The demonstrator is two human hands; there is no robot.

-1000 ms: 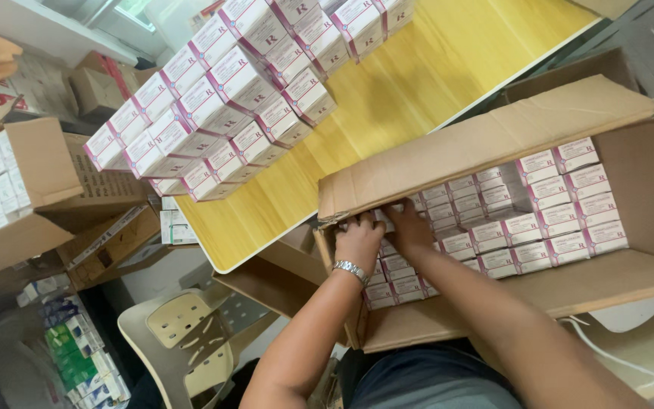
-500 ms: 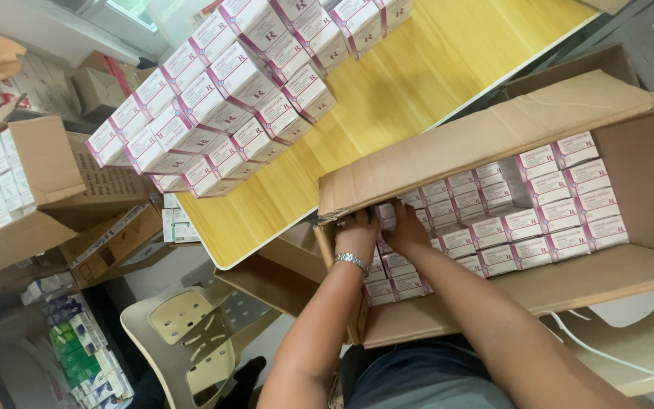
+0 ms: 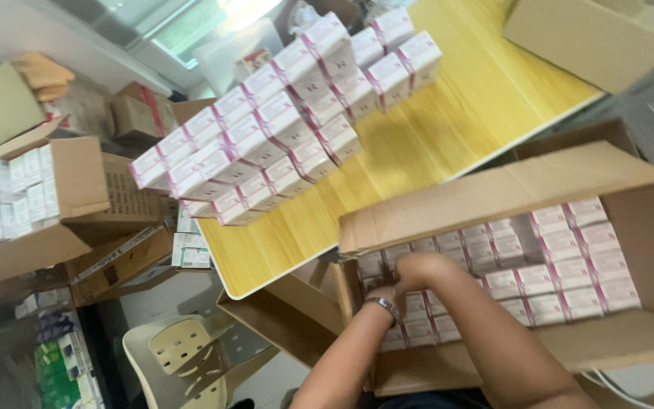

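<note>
- Hands: left hand (image 3: 387, 294) and right hand (image 3: 418, 266) reach together into the open cardboard carton (image 3: 493, 198); grip blurred, cannot tell.
- White-and-pink small boxes (image 3: 562, 261) fill that carton in rows.
- Matching stacked boxes (image 3: 281, 129) sit on the yellow table (image 3: 486, 98).

Both forearms are showing bare from elbow to grip; no sleeves are reaching into view. The left wrist is wearing a metal link watch (image 3: 382, 306), silver-grey, its band wrapping snugly just below the left hand (image 3: 384, 291). The right hand (image 3: 418, 266) and its wrist are carrying nothing: no ring or band is discernible, though motion blur is softening the fingers. At the bottom edge, dark clothing is showing between the arms.
</note>
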